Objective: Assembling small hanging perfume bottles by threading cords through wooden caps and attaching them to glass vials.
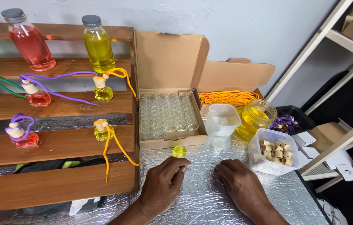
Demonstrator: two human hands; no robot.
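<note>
The left hand (163, 185) rests nearest on the silver foil surface (201, 200), fingers loosely curled and holding nothing, its fingertips just beside a small yellow glass bottle (179, 151). The right hand (239, 183) lies flat close by, fingers bent, also empty. The small bottle stands in front of the open cardboard box (170, 104) of empty bottles. A tub of wooden caps (273, 151) is near the right hand.

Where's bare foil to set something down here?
Bare foil lies between the left hand and right hand, and toward the near edge. Crowded behind: small yellow bottle, box of empty bottles, tub of wooden caps.
</note>
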